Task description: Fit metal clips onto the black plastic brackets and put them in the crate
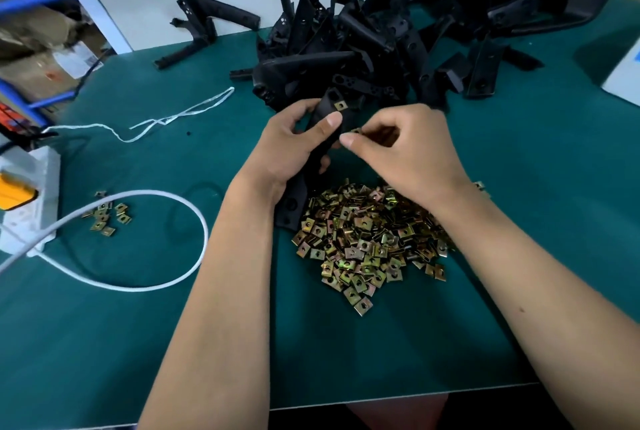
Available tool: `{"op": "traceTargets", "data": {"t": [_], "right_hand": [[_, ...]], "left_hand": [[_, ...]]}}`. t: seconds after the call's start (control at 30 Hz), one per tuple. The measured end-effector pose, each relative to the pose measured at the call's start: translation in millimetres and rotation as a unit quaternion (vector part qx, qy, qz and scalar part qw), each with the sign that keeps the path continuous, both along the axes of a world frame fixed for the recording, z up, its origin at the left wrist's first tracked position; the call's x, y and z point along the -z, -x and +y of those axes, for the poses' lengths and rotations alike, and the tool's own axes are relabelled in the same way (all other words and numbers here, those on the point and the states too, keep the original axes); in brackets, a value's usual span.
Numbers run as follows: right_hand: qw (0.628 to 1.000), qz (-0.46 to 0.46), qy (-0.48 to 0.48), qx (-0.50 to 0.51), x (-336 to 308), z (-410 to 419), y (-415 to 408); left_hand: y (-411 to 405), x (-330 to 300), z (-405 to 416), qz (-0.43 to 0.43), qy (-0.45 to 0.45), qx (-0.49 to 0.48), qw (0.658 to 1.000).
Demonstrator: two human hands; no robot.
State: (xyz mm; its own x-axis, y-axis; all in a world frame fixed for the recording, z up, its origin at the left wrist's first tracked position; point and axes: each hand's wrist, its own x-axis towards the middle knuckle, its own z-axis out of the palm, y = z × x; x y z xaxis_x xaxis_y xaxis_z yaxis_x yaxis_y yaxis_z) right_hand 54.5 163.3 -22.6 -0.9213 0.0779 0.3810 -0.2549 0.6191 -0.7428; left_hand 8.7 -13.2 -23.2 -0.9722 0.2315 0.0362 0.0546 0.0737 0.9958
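Note:
My left hand [294, 149] grips a long black plastic bracket [296, 201] that runs from the clip pile up to the bracket heap. One brass-coloured clip [341, 105] sits fitted near the bracket's upper end. My right hand [401, 149] pinches another metal clip [356, 131] between thumb and fingers, right beside the bracket's edge. A large pile of loose metal clips [367, 242] lies on the green mat below both hands. A heap of black brackets [381, 45] fills the back of the table. No crate is in view.
A small group of clips [105, 216] lies at the left near a white power strip [27, 197] with a looping white cable [145, 287]. White string [180, 116] lies behind it. The table's front edge [408, 395] is close. A pale box [623, 79] sits at the right.

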Motion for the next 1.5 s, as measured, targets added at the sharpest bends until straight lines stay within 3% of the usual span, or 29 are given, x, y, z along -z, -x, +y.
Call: {"op": "traceTargets", "data": {"t": [0.33,0.47,0.6,0.77,0.87,0.97,1.13,1.23,1.4,1.5], "right_hand": [[0.993,0.093,0.04,0.053,-13,39,-24],[0.986,0.088,0.06,0.13,-25,100,-54],[0.963,0.094,0.139,0.21,-32,177,-96],[0.898,0.143,0.267,0.32,-7,284,-187],[0.827,0.139,0.381,0.39,30,339,-252],[0.752,0.06,0.438,0.489,82,378,-305],[0.649,-0.138,0.429,0.613,167,415,-364],[0.612,-0.227,0.417,0.633,201,429,-386],[0.638,-0.352,0.211,0.652,202,436,-392],[0.64,-0.349,0.126,0.673,188,433,-385]], "left_hand": [[-13,-30,53,0.125,0.08,0.012,0.989],[-36,-60,125,0.162,0.057,0.067,0.983],[-66,-74,230,0.19,0.053,0.152,0.969],[-143,-64,362,0.137,0.061,0.278,0.949],[-203,-40,419,0.122,0.091,0.335,0.93],[-256,1,454,0.108,0.173,0.411,0.889],[-293,83,471,0.008,0.248,0.461,0.852],[-295,124,467,-0.033,0.293,0.484,0.824],[-288,151,460,-0.015,0.323,0.45,0.833],[-283,136,463,0.043,0.298,0.432,0.85]]}}
